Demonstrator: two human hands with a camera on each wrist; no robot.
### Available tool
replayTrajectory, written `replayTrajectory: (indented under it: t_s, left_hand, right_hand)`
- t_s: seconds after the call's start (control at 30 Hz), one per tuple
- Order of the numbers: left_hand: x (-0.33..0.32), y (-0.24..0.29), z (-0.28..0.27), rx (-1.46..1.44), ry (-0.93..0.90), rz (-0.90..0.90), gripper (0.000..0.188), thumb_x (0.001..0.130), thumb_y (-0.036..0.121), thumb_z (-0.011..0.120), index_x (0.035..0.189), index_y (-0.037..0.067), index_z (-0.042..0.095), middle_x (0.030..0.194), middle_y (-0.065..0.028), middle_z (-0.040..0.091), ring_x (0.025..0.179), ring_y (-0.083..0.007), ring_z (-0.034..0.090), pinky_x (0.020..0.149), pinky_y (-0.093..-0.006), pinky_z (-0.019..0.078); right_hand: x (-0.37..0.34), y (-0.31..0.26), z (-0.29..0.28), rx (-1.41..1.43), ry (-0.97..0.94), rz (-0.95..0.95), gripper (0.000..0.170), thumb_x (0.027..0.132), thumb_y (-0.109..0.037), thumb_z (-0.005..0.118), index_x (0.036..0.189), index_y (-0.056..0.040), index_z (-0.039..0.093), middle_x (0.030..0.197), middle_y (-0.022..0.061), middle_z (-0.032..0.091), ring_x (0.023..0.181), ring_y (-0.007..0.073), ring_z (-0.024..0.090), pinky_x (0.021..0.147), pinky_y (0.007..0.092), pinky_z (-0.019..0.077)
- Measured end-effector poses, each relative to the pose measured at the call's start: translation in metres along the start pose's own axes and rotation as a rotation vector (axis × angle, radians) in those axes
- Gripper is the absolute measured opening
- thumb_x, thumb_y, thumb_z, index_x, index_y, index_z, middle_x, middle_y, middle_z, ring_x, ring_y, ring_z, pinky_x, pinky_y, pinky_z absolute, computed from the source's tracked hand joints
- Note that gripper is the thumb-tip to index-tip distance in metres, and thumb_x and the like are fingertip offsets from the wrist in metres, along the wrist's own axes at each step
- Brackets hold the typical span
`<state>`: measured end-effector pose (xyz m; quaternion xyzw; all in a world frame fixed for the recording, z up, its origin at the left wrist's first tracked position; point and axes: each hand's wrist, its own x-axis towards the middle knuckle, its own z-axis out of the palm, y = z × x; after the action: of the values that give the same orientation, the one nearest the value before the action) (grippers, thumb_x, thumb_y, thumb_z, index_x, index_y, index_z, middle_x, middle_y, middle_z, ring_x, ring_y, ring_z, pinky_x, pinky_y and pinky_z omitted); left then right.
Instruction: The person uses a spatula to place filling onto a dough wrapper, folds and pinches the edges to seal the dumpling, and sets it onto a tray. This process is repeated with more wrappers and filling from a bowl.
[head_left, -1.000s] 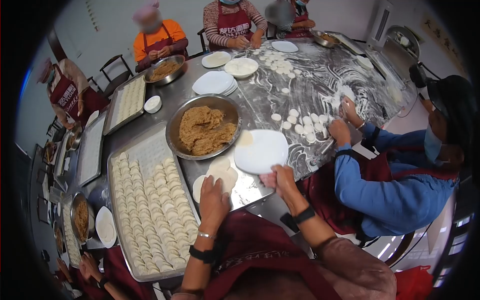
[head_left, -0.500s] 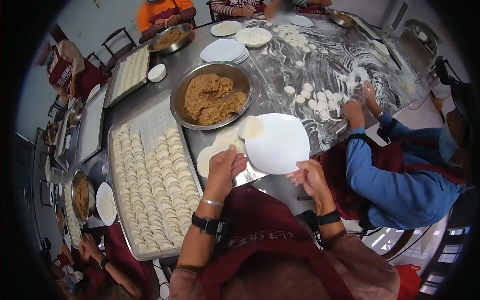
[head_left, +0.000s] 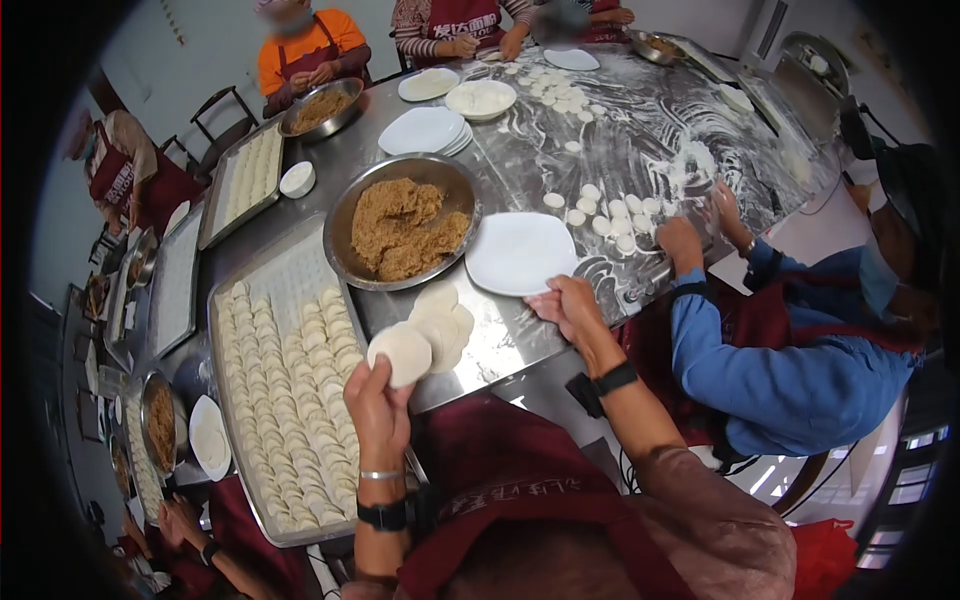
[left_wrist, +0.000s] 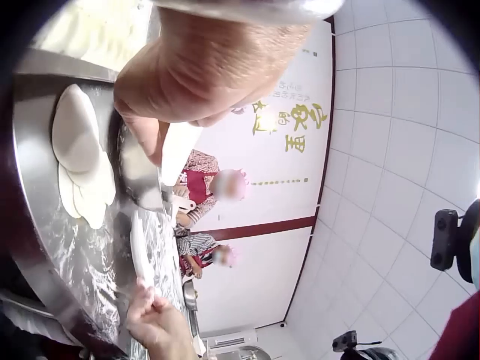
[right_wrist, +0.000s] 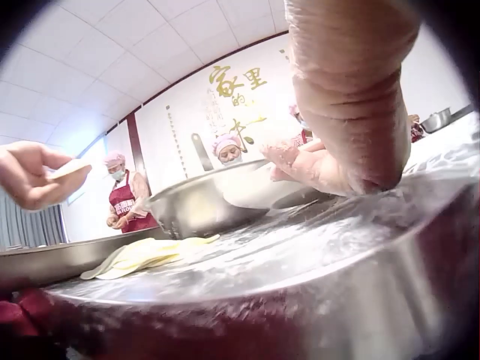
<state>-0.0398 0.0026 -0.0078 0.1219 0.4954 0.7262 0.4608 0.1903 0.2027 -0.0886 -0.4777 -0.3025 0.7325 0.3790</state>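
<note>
My left hand [head_left: 380, 415] pinches a round dumpling wrapper [head_left: 402, 355] between thumb and fingers, raised near the right edge of the dumpling tray. Just beyond it, a small overlapping pile of wrappers [head_left: 445, 325] lies on the metal table. With my right hand [head_left: 568, 308] I grip the near edge of a white plate [head_left: 520, 250], whose top is bare. In the right wrist view the plate [right_wrist: 255, 187] is edge-on beside the bowl, partly hidden by my fingers. A steel bowl of brown filling [head_left: 400, 230] stands behind the wrapper pile.
Rows of folded dumplings fill much of the large tray [head_left: 218, 300] at left. Small dough pieces [head_left: 610, 218] lie on the floured table at right, near a person in blue sleeves [head_left: 740, 350]. Stacked plates [head_left: 420, 130] and a flour bowl [head_left: 480, 100] stand farther back.
The wrapper overlapping the plate's left side is off it. My left hand, earlier over the pile and then beside the plate, has moved left and now pinches a wrapper. The right hand keeps the plate.
</note>
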Motion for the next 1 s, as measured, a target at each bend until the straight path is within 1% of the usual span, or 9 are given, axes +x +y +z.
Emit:
replayTrajectory:
  t_s: [0.13, 0.23, 0.37, 0.47, 0.53, 0.6, 0.77, 0.9, 1.0]
  left_hand:
    - [-0.027, 0.001, -0.012, -0.038, 0.037, -0.021, 0.025, 0.096, 0.009, 0.055, 0.115, -0.006, 0.057, 0.110, -0.0152, 0.065, 0.098, -0.0232, 0.067, 0.083, -0.0348, 0.0584]
    - [-0.039, 0.004, -0.020, -0.048, 0.043, 0.001, 0.024, 0.096, 0.010, 0.055, 0.114, -0.006, 0.058, 0.108, -0.0155, 0.067, 0.095, -0.0230, 0.068, 0.081, -0.0350, 0.0590]
    - [-0.053, 0.011, -0.026, -0.011, 0.052, 0.015, 0.024, 0.096, 0.012, 0.056, 0.112, -0.005, 0.059, 0.104, -0.0147, 0.068, 0.090, -0.0219, 0.069, 0.077, -0.0340, 0.0602]
    - [-0.061, 0.016, -0.025, 0.058, 0.065, 0.016, 0.024, 0.095, 0.013, 0.058, 0.112, -0.005, 0.059, 0.103, -0.0138, 0.068, 0.088, -0.0206, 0.070, 0.073, -0.0318, 0.0604]
    - [-0.064, 0.015, -0.031, 0.087, 0.104, 0.024, 0.023, 0.095, 0.013, 0.058, 0.111, -0.004, 0.059, 0.101, -0.0128, 0.068, 0.084, -0.0194, 0.070, 0.070, -0.0300, 0.0600]
    - [-0.068, 0.015, -0.033, 0.106, 0.101, 0.055, 0.022, 0.095, 0.013, 0.058, 0.110, -0.004, 0.059, 0.098, -0.0124, 0.069, 0.082, -0.0181, 0.070, 0.067, -0.0291, 0.0597]
    - [-0.078, 0.013, -0.040, 0.105, 0.098, 0.014, 0.019, 0.094, 0.012, 0.059, 0.107, -0.003, 0.060, 0.094, -0.0092, 0.068, 0.078, -0.0146, 0.068, 0.066, -0.0266, 0.0575]
    - [-0.083, 0.014, -0.047, 0.105, 0.107, 0.010, 0.019, 0.094, 0.011, 0.058, 0.106, -0.004, 0.060, 0.095, -0.0096, 0.068, 0.079, -0.0152, 0.068, 0.068, -0.0274, 0.0579]
    - [-0.085, 0.015, -0.048, 0.068, 0.166, 0.029, 0.016, 0.095, 0.008, 0.057, 0.105, -0.003, 0.061, 0.090, -0.0092, 0.069, 0.073, -0.0119, 0.067, 0.060, -0.0235, 0.0563]
  right_hand:
    - [0.040, -0.014, 0.029, 0.344, 0.186, -0.005, 0.031, 0.088, 0.000, 0.043, 0.109, 0.0226, 0.040, 0.091, 0.0344, 0.061, 0.072, 0.0396, 0.068, 0.063, 0.0379, 0.0626]
    - [0.072, -0.024, 0.040, 0.497, 0.286, -0.065, 0.026, 0.089, 0.003, 0.039, 0.108, 0.0214, 0.039, 0.092, 0.0368, 0.058, 0.075, 0.0436, 0.067, 0.067, 0.0412, 0.0635]
    - [0.133, -0.032, 0.035, 0.515, 0.207, -0.158, 0.023, 0.089, 0.005, 0.037, 0.107, 0.0182, 0.041, 0.099, 0.0335, 0.060, 0.086, 0.0402, 0.068, 0.074, 0.0417, 0.0632]
    - [0.155, -0.038, 0.029, 0.461, 0.096, -0.061, 0.021, 0.091, 0.004, 0.039, 0.107, 0.0165, 0.045, 0.100, 0.0311, 0.062, 0.087, 0.0385, 0.068, 0.077, 0.0429, 0.0624]
    - [0.141, -0.035, 0.032, 0.226, 0.052, -0.055, 0.019, 0.093, 0.001, 0.041, 0.105, 0.0142, 0.049, 0.098, 0.0278, 0.065, 0.087, 0.0367, 0.069, 0.079, 0.0428, 0.0617]
    - [0.120, -0.029, 0.038, 0.013, -0.103, 0.015, 0.020, 0.096, -0.006, 0.048, 0.107, 0.0096, 0.051, 0.092, 0.0239, 0.067, 0.080, 0.0333, 0.071, 0.070, 0.0398, 0.0630]
    - [0.058, -0.017, 0.076, -0.086, -0.395, 0.036, 0.038, 0.100, -0.028, 0.051, 0.102, 0.0101, 0.054, 0.094, 0.0242, 0.067, 0.077, 0.0291, 0.071, 0.067, 0.0350, 0.0627]
    - [0.048, -0.018, 0.110, -0.122, -0.341, -0.056, 0.035, 0.099, -0.027, 0.054, 0.095, 0.0075, 0.054, 0.081, 0.0181, 0.064, 0.070, 0.0258, 0.070, 0.059, 0.0306, 0.0618]
    - [0.061, -0.009, 0.119, -0.160, -0.228, -0.156, 0.027, 0.095, -0.021, 0.058, 0.088, 0.0042, 0.053, 0.076, 0.0158, 0.062, 0.061, 0.0238, 0.069, 0.052, 0.0291, 0.0602]
